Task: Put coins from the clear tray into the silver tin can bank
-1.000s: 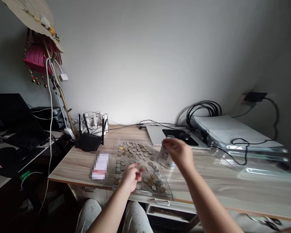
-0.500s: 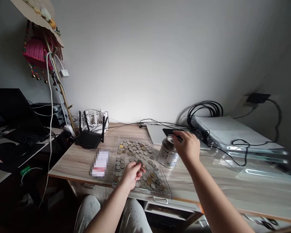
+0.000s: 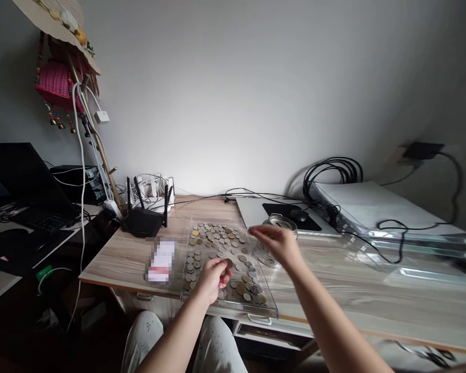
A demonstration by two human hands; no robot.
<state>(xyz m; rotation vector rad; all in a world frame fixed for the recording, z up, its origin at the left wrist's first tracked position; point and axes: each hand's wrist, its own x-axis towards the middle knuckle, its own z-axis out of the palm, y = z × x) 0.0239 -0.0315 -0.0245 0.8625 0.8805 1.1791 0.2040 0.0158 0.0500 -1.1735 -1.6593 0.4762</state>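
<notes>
My left hand [image 3: 212, 280] is closed over the near half of a clear acrylic tray [image 3: 271, 306], pinching a coin [image 3: 229, 262] between thumb and fingers. Many silver and brass-coloured coins [image 3: 217, 235] lie spread across the tray. To the right, my right hand [image 3: 279, 246] hovers in front of a round metal tin [image 3: 275, 264], its fingers stretched out to the left over the tray's right edge. No object shows in those fingers. The tin stands upright beside the tray, with a dark slot in its top; the hand hides much of its side.
A black router [image 3: 143, 221] and a blurred pale paper or phone [image 3: 162, 260] are left of the tray. Behind the tin are a mouse [image 3: 299, 215] on a black pad and loose cables. Stacked clear-edged panels [image 3: 384, 210] occupy the right. A laptop [image 3: 27, 181] stands far left.
My right hand has moved left and down from the tin's top toward the tray, uncovering the mouse and pad. The left hand stays over the tray with its coin.
</notes>
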